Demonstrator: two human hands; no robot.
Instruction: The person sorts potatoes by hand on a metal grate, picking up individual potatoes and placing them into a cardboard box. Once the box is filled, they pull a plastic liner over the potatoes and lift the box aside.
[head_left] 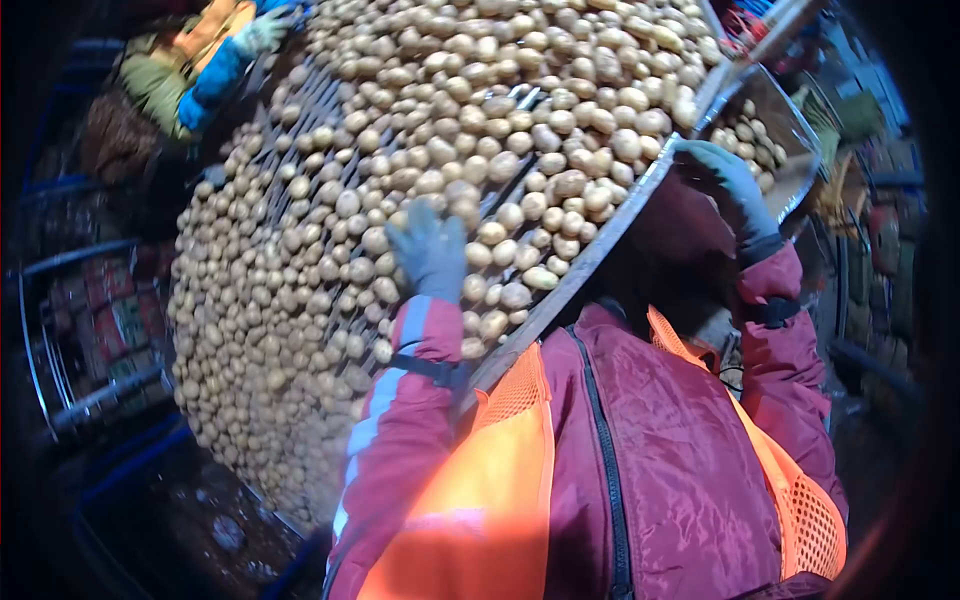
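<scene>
Many potatoes cover a slatted sorting surface, with dark bars showing between them. My left hand, in a grey-blue glove, lies over the potatoes near the middle of the view. Its fingers are apart, and no potato shows in its grip. At the right, my right hand wears a similar glove. Its fingers are together and bent over the metal rim of the surface. The underside of that hand is hidden.
A co-worker's gloved hand and blue sleeve are at the upper left. Beyond the rim, a metal-edged chute holds more potatoes. A metal rail frame stands at the left, beside stacked sacks.
</scene>
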